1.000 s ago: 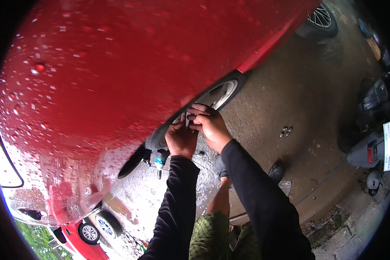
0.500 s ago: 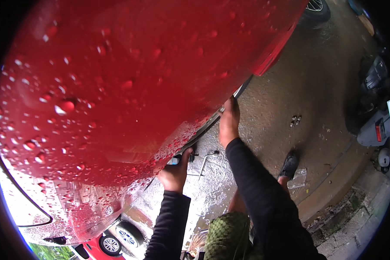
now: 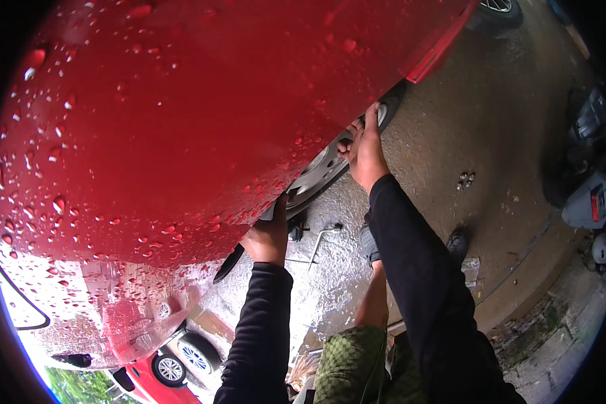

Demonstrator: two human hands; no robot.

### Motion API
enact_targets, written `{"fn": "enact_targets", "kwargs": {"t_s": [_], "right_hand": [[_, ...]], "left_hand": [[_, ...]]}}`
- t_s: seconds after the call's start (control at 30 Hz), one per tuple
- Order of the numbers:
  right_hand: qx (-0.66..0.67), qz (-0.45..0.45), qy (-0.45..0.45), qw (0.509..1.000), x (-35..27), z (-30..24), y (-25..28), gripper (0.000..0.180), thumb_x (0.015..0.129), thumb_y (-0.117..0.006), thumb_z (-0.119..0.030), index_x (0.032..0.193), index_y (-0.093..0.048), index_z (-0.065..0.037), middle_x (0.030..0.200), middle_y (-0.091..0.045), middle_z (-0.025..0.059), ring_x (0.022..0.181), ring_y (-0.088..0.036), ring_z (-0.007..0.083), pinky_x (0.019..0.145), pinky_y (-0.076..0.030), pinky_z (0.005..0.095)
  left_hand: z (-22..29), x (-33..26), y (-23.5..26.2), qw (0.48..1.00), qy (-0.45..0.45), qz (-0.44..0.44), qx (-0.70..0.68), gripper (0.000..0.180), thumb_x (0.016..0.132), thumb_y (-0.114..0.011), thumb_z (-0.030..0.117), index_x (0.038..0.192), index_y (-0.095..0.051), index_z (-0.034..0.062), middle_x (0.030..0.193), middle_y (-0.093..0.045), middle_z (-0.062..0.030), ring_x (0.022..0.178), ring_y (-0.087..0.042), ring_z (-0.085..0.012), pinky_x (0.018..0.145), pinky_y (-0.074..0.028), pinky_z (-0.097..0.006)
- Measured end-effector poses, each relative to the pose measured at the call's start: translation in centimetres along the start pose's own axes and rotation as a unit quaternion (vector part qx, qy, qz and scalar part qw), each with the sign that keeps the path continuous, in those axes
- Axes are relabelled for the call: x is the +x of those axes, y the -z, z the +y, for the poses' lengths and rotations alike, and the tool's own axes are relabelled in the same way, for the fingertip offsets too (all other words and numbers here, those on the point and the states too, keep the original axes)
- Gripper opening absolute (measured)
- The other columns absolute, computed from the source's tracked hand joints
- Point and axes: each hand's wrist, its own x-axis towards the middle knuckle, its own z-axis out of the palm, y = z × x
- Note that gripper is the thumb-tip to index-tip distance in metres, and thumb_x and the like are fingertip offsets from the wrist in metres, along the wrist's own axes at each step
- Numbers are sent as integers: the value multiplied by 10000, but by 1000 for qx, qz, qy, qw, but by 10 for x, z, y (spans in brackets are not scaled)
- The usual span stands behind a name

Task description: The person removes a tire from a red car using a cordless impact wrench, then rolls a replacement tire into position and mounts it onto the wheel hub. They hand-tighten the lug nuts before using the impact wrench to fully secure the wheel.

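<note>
A wheel [image 3: 311, 183] with a silver rim and black tyre shows beneath the red car body [image 3: 161, 148], which is covered in water drops. My left hand [image 3: 268, 239] is at the wheel's near-left edge, its thumb up along the tyre and its other fingers mostly hidden; it seems to grip the tyre. At the far right part of the wheel, my right hand [image 3: 367, 155] has its thumb stretched up and its fingers apart and bent in front of the rim. An L-shaped wheel wrench [image 3: 324, 241] lies on the wet ground below, beside a dark object [image 3: 296, 230] partly hidden by the tyre.
Several small metal pieces, apparently wheel nuts [image 3: 465, 180], lie grouped on the wet floor [image 3: 438, 135] at right. A parked scooter [image 3: 589, 202] stands by the right edge. A loose wheel [image 3: 198, 353] and another red car [image 3: 145, 384] are at lower left. My feet and knees are below.
More of the wheel shows under the car body. My right hand has moved up and right, and its fingers have spread in front of the rim. The left hand has shifted slightly upward.
</note>
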Motion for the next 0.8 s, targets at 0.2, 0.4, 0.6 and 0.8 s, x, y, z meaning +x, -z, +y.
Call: {"fn": "enact_targets", "kwargs": {"t_s": [0.2, 0.4, 0.6, 0.8], "right_hand": [[47, 76, 50, 995, -28, 1, -19, 870, 847, -331, -874, 1187, -507, -93, 1184, -551, 25, 700, -438, 90, 642, -381, 243], [3, 35, 40, 999, -18, 4, 3, 926, 853, -289, -874, 1254, -513, -71, 1159, -571, 39, 672, -501, 112, 650, -461, 292], [17, 6, -3, 1000, -15, -9, 17, 985, 832, -258, -900, 1254, -541, -55, 1172, -546, 66, 705, -501, 137, 774, -479, 356], [39, 56, -44, 997, -2, 1, 13, 986, 815, -247, -917, 1177, -557, -54, 1117, -512, 53, 692, -420, 144, 787, -452, 365]], "left_hand": [[-26, -10, -4, 998, -15, -52, -37, 817, 761, -842, 344, 1375, -478, -53, 1322, -559, -257, 1243, -526, -401, 1068, -397, -466], [-40, 28, 5, 961, 93, -94, -241, 768, 800, -790, 358, 1375, -483, -47, 1328, -557, -244, 1233, -531, -376, 1060, -403, -452], [-32, 29, -17, 942, 141, -62, -297, 722, 839, -738, 372, 1376, -489, -42, 1334, -555, -231, 1224, -537, -351, 1051, -408, -437], [-38, 55, -20, 934, 160, -22, -319, 681, 878, -687, 386, 1376, -494, -37, 1340, -552, -219, 1215, -542, -327, 1043, -413, -422]]}}
